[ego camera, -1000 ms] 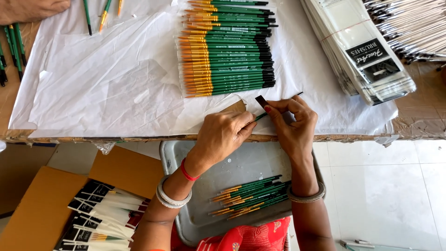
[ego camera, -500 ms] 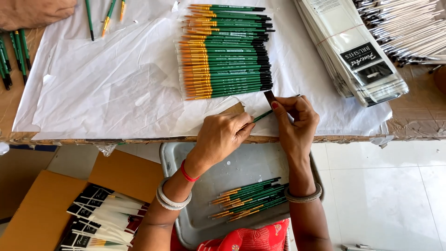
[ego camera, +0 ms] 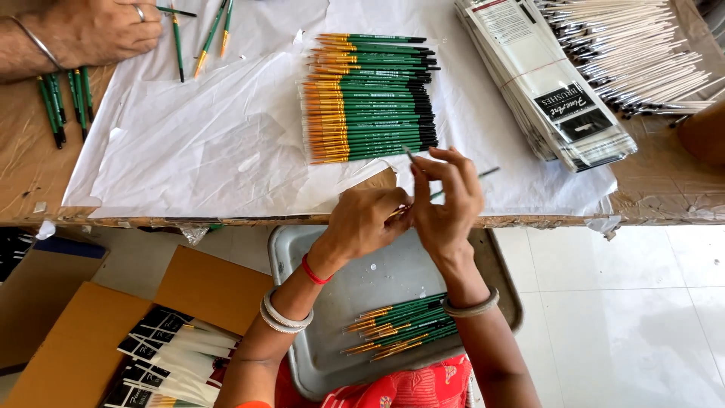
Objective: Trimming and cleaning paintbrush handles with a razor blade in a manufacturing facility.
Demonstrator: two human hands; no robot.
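Broadly, a cardboard-topped worktable spans the upper frame, its far edge cut off, with a crinkled white paper sheet laid over the middle. On the sheet lies a neat stack of green-handled paintbrushes with gold ferrules. At right, a banded bundle of clear-and-black flat brush packets sits just beside a heap of white-handled brushes, which runs out of view. Below the table edge, a grey metal tray on the lap holds a smaller bunch of green brushes. An open brown carton of packed brush sets is partly cut off at lower left. The left hand and right hand meet at the table's near edge; both pinch a single thin green paintbrush, left fingers pressed together at one end, right thumb and forefinger pinching near the dark tip. Its middle is hidden by the fingers. Another person's hand, wearing a ring, rests at upper left near loose green brushes.
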